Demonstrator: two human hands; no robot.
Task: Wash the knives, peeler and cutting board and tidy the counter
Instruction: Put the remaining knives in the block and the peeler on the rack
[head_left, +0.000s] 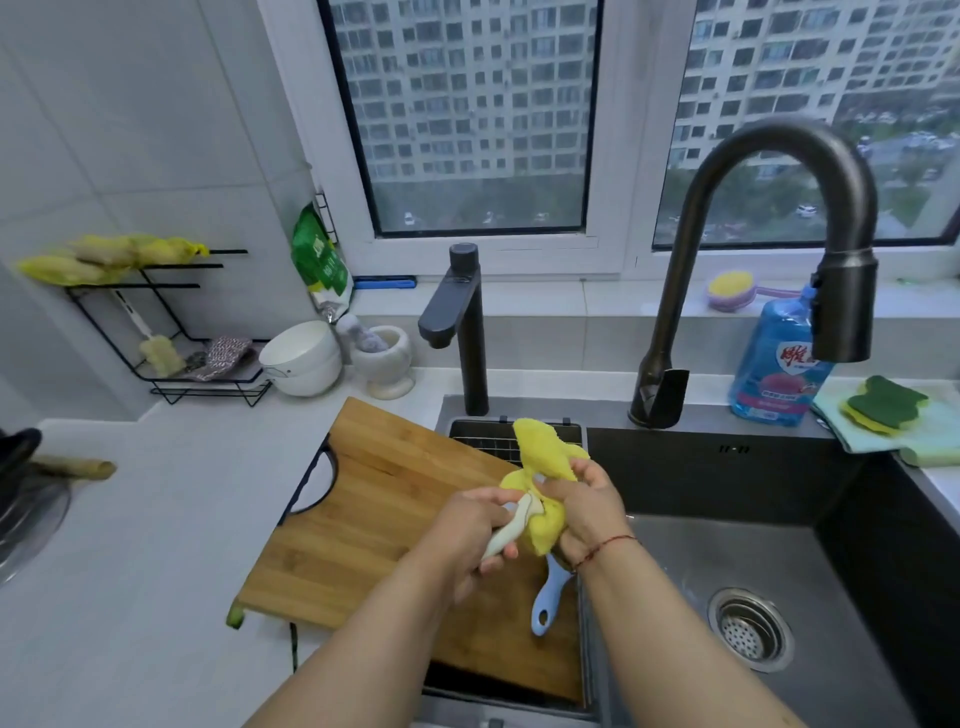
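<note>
My 2 forearms reach in from the near edge and cover the near part of the wooden cutting board (395, 514), which lies tilted across the left rim of the dark sink (727, 551), half on the pale counter (145, 545). A blue-handled tool (549, 597) rests on the board just under my right wrist; its head is hidden, so I cannot tell whether it is a knife or the peeler. My left hand (478, 535) is curled round a white handle (511, 532), and my right hand (584, 512) bunches a yellow cloth (545, 478) around that tool's far end, so the blade is out of sight. To the right, in the sink floor, sits the round metal drain strainer (750, 629). Farther back stand a low black tap (457, 317) and a tall curved faucet (769, 249), with a blue detergent bottle (779, 364) and a green-and-yellow sponge (885, 405) on a folded cloth at the right. At far left are stacked white bowls (304, 358), a mortar (382, 358) and a black wire rack (171, 322). Behind everything, 2 windows look out on apartment blocks.
</note>
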